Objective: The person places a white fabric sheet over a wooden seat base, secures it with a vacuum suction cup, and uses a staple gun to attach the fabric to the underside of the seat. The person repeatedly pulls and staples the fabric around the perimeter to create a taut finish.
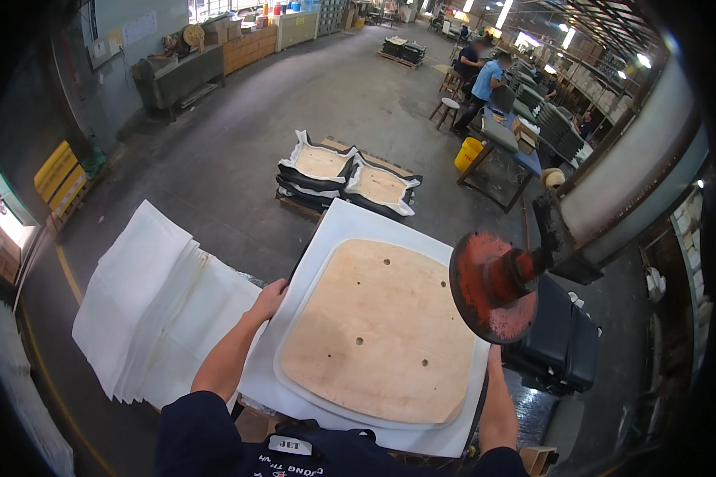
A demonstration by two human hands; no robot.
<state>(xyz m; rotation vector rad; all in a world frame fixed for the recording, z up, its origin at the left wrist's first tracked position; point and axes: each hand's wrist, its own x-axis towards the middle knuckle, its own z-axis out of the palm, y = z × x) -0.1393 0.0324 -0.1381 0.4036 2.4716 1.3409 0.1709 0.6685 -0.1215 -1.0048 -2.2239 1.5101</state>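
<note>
In front of me a plywood seat board [382, 318] with rounded corners and several drilled holes lies flat. Under it shows the rim of a white pad [288, 367], and beneath that a larger white sheet [338, 219] with a dark edge below. My left hand [270, 300] is closed on the sheet's left edge. At the right edge is my right hand [495, 359], its fingers hidden by the sheet and a round red metal disc [493, 285] on a dark arm that hangs over the board's right corner.
A stack of white sheets [159, 310] lies to my left. Ahead, padded seats with plywood backs [378, 184] sit on a pallet. Black cushions [557, 334] are stacked at right, near a thick column [628, 175]. Further off are a yellow bucket [468, 153], a workbench [511, 147] and people.
</note>
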